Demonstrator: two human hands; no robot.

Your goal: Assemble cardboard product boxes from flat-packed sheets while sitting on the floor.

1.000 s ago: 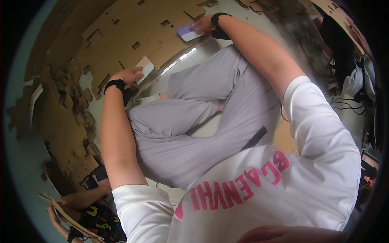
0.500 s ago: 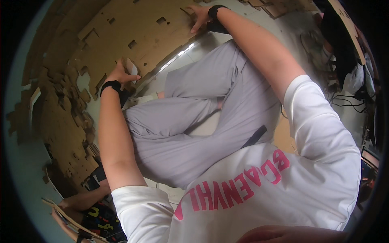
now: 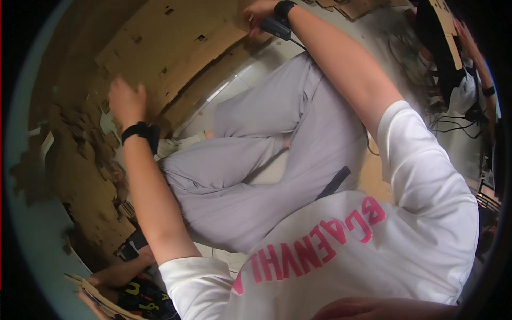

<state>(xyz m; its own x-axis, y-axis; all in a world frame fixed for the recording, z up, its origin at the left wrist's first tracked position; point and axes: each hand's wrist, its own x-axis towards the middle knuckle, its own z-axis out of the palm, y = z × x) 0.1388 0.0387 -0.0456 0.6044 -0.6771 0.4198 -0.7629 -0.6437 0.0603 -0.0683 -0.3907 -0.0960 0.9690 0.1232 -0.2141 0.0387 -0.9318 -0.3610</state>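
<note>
A large brown cardboard sheet (image 3: 176,42) with several small cut-out holes lies in front of my legs, at the upper left. Along its near side runs a darker brown band; whether this is a flap or a second layer I cannot tell. At the sheet's right end, the bent fingers of my right hand (image 3: 260,15) grip its edge, partly hidden at the picture's rim. My left hand (image 3: 128,101) is over the sheet's left end, slightly blurred, thumb apart from the fingers, with nothing seen in it. Both wrists wear black bands with a dark box-shaped device (image 3: 276,28) by the right one.
Piles of cut cardboard scraps (image 3: 88,186) spread along the left. My crossed legs (image 3: 256,106) in grey trousers are close to the sheet. Another person's arm (image 3: 122,269) shows at lower left, and a person in dark clothes (image 3: 440,48) at upper right, near black cables (image 3: 456,125).
The cardboard sheet has shifted left and nearer, and the darker band has come into view along its near side. My left hand has moved left, off its earlier place at the near edge.
</note>
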